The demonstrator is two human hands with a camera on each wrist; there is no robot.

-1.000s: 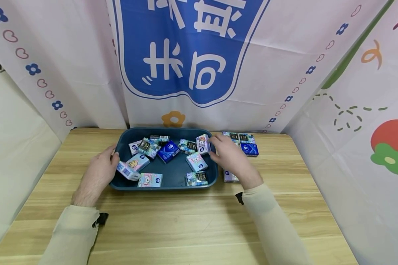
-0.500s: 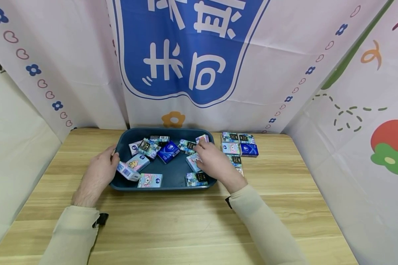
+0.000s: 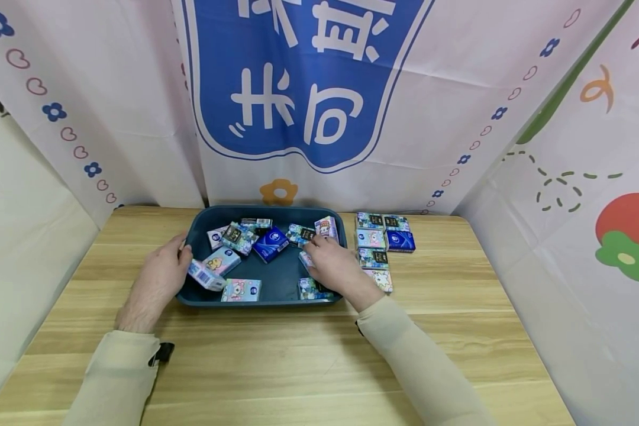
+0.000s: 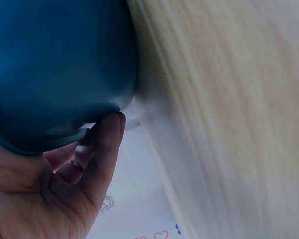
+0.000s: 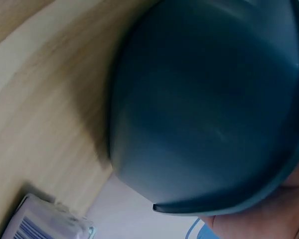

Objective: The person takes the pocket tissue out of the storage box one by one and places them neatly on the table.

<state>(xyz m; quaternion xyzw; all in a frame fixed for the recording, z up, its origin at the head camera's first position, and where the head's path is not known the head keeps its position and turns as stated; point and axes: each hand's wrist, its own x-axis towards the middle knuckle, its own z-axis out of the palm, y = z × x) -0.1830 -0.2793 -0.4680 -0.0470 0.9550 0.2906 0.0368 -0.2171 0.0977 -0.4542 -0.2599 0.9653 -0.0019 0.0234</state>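
A dark teal plastic tray (image 3: 268, 304) holds several small tissue packs, among them a dark blue one (image 3: 270, 244). At its left end my left hand (image 3: 157, 278) grips the rim, fingers under the edge in the left wrist view. A pale tissue pack (image 3: 206, 276) leans against that end beside the hand. My right hand (image 3: 334, 266) reaches over the right rim into the tray, its fingers on a light blue tissue pack (image 3: 305, 260) and mostly covering it. Whether they pinch it is hidden. Close by are a purple pack (image 3: 326, 228) and a floral one (image 3: 309, 289).
Right of the tray, several tissue packs lie flat in rows on the wooden table (image 3: 277, 367), including a blue one (image 3: 400, 241) and a white cartoon one (image 3: 380, 279). A printed cloth (image 3: 404, 130) hangs behind the table.
My right hand has moved left and down from the tray's right rim by the purple pack to the light blue pack inside. The left hand stays on the rim.
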